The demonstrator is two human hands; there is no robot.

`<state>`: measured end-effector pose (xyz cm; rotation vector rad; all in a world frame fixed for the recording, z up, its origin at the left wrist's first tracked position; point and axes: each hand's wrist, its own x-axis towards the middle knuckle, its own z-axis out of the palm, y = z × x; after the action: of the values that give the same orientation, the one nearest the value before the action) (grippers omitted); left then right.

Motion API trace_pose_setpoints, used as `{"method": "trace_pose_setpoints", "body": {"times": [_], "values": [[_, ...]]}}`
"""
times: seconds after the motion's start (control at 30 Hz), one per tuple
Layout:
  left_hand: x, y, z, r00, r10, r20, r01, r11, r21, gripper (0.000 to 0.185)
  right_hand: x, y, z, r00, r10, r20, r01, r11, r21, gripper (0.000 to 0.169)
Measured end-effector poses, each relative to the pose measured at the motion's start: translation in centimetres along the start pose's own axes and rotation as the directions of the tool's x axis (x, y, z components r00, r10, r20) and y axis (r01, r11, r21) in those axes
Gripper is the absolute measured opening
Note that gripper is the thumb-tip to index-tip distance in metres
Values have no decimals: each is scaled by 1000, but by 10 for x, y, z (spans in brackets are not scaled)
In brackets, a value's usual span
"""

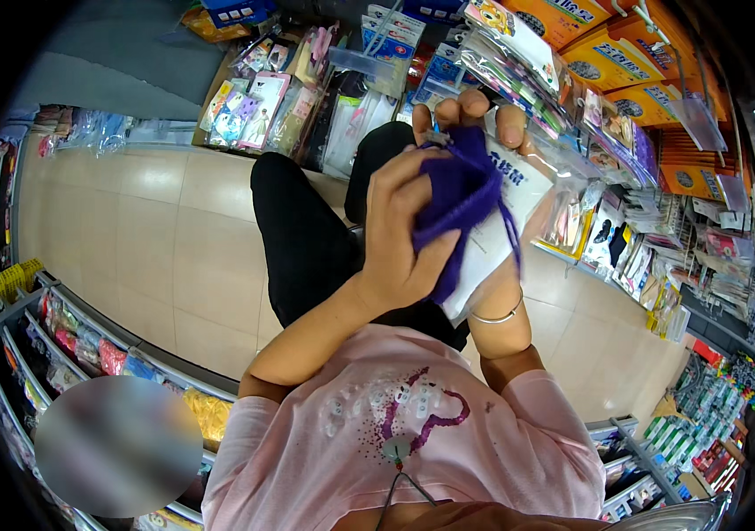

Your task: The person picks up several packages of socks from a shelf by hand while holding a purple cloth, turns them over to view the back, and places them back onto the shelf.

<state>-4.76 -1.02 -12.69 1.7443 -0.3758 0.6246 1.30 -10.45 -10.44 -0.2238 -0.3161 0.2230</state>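
Observation:
A purple fabric item (460,189) with thin loops or cords, blurred by motion, is bunched in my left hand (397,226), its fingers curled over the near side. Behind it, my right hand (474,113) holds a clear plastic packet (500,226) with a white, printed card inside; the fingertips curl over the top and a bracelet circles the wrist. The fabric lies against the packet's front. Whether it is partly inside the packet cannot be told. The packet covers most of my right palm.
Hooks with orange packets (610,56) and bagged goods rise at the upper right. A low shelf of small packages (264,109) is just beyond my knees. Partitioned racks (145,352) stand at lower left; stacked boxes (676,431) at lower right. Tiled floor (211,252) shows between.

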Motion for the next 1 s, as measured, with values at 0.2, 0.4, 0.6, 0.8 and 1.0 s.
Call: {"method": "trace_pose_setpoints", "body": {"times": [0.2, 0.4, 0.6, 0.8, 1.0], "values": [[18, 26, -17, 734, -673, 90, 516, 468, -717, 44, -5, -10, 5, 984, -137, -110, 19, 706, -708, 15], [30, 18, -33, 882, -452, 138, 468, 796, -384, 64, -8, -16, 22, 959, -272, 82, 98, 46, -994, 7], [39, 12, -47, 848, -525, 72, 503, 756, -419, 34, -8, -22, 40, 993, -80, 84, 87, 31, -996, 7], [31, 12, -53, 810, -586, -19, 486, 688, -539, 34, -11, -15, 47, 997, -38, -74, -63, 246, -967, 5], [27, 11, -80, 972, -234, -28, 206, 901, -383, 48, -9, -14, 54, 999, 8, 35, 35, -14, -999, 4]]}}
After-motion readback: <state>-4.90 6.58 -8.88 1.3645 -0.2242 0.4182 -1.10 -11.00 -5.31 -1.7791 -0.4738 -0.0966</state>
